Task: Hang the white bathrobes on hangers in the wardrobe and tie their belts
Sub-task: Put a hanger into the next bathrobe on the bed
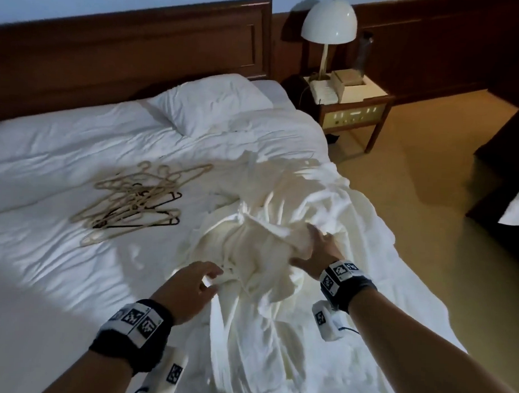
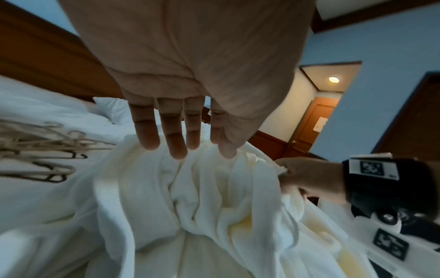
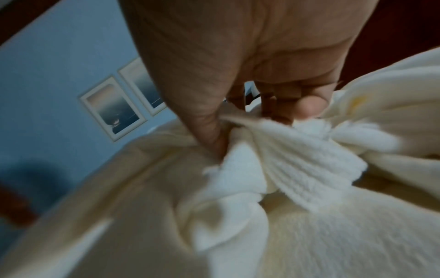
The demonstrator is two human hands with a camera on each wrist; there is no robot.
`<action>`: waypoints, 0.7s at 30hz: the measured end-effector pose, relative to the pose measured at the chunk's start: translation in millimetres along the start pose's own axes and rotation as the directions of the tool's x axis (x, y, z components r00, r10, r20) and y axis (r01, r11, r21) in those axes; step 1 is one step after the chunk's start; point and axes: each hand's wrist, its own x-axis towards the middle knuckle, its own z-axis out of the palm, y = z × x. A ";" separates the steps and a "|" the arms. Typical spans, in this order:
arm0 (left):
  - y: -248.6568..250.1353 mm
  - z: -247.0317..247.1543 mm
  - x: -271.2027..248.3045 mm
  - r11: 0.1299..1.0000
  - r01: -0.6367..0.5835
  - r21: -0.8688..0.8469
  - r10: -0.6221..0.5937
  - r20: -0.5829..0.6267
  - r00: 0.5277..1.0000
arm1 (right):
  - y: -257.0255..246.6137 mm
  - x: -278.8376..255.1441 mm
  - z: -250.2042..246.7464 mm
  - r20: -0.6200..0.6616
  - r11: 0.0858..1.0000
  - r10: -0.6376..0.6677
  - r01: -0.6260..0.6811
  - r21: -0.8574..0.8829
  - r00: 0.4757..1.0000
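A crumpled white bathrobe (image 1: 259, 255) lies in a heap on the near right part of the bed (image 1: 59, 263). My right hand (image 1: 315, 251) grips a bunched fold of the bathrobe (image 3: 273, 159), thumb and fingers curled into the cloth. My left hand (image 1: 196, 285) hovers at the heap's left edge with fingers (image 2: 176, 139) straight and spread just above the bathrobe (image 2: 190, 197), holding nothing. A tangled pile of beige and black hangers (image 1: 134, 200) lies on the bed to the left; these hangers (image 2: 35, 150) also show in the left wrist view. No wardrobe is in view.
A pillow (image 1: 208, 103) lies against the dark wooden headboard (image 1: 125, 50). At the back right stands a nightstand (image 1: 352, 111) bearing a white dome lamp (image 1: 329, 22). Beige carpet (image 1: 428, 217) runs along the bed's right side. A door (image 2: 311, 124) shows beyond.
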 end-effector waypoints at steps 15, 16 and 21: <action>46.8 26.5 131.5 0.932 0.355 0.073 -0.350 -0.073 0.934 | 21.7 -68.9 8.2 0.277 0.853 -0.475 0.514 -0.091 0.836; 43.6 31.8 136.4 0.905 0.423 0.055 -0.422 -0.031 0.906 | 22.7 -70.0 9.0 0.297 0.853 -0.474 0.516 -0.081 0.829; 26.4 42.3 123.4 0.885 0.369 0.284 -0.369 -0.058 0.928 | 21.2 -54.2 -1.7 0.383 0.874 -0.449 0.485 0.001 0.807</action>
